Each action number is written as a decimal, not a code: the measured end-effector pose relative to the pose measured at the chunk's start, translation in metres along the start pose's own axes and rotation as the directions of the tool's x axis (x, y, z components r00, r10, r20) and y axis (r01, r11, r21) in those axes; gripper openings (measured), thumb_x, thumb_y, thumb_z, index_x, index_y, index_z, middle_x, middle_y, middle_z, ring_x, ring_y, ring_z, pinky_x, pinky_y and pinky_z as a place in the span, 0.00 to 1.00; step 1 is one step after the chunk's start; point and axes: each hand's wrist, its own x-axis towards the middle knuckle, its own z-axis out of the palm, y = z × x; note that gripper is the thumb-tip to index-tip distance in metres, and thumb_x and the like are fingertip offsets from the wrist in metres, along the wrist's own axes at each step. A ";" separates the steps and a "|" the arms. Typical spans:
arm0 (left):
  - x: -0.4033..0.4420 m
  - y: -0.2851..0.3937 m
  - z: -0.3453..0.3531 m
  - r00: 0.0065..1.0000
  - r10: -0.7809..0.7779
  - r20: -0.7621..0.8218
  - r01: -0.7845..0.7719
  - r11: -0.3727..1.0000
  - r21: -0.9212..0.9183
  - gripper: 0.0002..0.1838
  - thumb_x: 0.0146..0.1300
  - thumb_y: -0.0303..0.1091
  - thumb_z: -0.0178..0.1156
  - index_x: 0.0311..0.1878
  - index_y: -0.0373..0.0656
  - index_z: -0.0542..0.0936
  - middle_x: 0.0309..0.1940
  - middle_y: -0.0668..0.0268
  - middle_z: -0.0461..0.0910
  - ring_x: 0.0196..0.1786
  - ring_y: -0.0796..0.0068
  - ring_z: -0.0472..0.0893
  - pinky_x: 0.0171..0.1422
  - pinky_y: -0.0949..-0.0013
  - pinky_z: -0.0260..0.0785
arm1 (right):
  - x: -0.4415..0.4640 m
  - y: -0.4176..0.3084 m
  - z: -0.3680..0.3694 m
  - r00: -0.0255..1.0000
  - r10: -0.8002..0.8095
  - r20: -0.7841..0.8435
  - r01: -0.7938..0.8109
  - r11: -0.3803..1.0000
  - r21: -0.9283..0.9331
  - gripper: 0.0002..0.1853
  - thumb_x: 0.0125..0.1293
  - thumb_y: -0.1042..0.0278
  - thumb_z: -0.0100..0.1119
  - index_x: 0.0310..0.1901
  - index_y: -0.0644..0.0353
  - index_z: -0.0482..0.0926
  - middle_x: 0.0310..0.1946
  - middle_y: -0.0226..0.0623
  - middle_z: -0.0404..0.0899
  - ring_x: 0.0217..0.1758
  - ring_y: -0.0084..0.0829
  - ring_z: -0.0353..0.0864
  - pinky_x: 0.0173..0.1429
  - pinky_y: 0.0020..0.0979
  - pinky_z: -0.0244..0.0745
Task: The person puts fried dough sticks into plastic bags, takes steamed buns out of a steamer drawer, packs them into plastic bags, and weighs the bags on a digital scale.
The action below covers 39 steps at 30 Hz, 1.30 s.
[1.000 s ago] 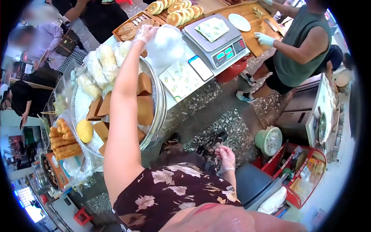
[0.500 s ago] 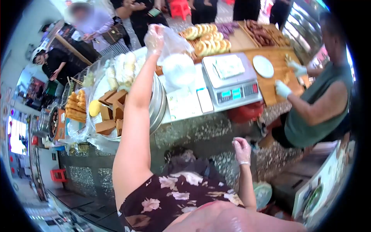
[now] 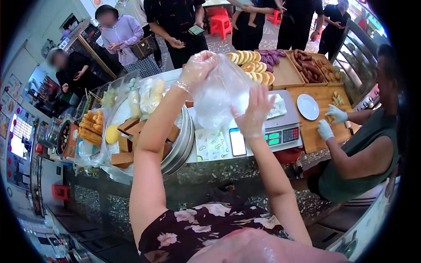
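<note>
My left hand, in a clear plastic glove, pinches the top of a thin clear plastic bag above the counter. My right hand, also gloved, is raised at the bag's right side with its fingers stretched out; whether it touches the film I cannot tell. A round whitish object shows behind or inside the bag, its kind unclear. Under my right hand stands a digital scale bearing a white printed paper packet. A phone lies left of the scale, beside printed paper bags.
To the left a round metal steamer holds brown blocks and bagged buns. Fried dough sticks are further left. Flatbreads, purple food and sausages lie behind the scale. A gloved co-worker handles food by a white plate. People stand across the counter.
My right hand has risen from low beside my body to the bag. My left hand has come nearer with the bag, now more spread out. The view has shifted.
</note>
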 end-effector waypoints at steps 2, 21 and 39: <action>0.018 -0.030 -0.008 0.969 0.204 0.139 -0.237 0.930 0.281 0.10 0.65 0.38 0.56 0.38 0.40 0.77 0.32 0.68 0.79 0.33 0.77 0.75 0.42 0.72 0.69 | 0.007 0.028 0.031 1.000 0.022 -0.003 -0.022 0.987 0.160 0.25 0.55 0.73 0.61 0.56 0.59 0.69 0.43 0.45 0.77 0.45 0.46 0.77 0.52 0.44 0.67; -0.204 -0.131 0.389 0.427 0.481 0.766 -0.747 0.665 -0.001 0.12 0.53 0.21 0.56 0.40 0.45 0.79 0.30 0.59 0.77 0.31 0.59 0.78 0.35 0.60 0.71 | -0.280 0.112 -0.367 0.122 0.992 -0.019 -0.918 0.106 -0.382 0.14 0.56 0.63 0.62 0.45 0.55 0.78 0.19 0.39 0.76 0.26 0.32 0.80 0.34 0.34 0.75; -0.217 -0.056 0.805 0.403 0.009 0.915 -0.631 0.726 0.271 0.09 0.55 0.35 0.56 0.38 0.49 0.81 0.50 0.56 0.72 0.45 0.53 0.79 0.50 0.58 0.72 | -0.314 0.529 -0.616 0.325 0.864 0.384 -0.711 0.491 -0.504 0.14 0.51 0.70 0.61 0.42 0.51 0.83 0.46 0.43 0.77 0.51 0.45 0.76 0.56 0.38 0.71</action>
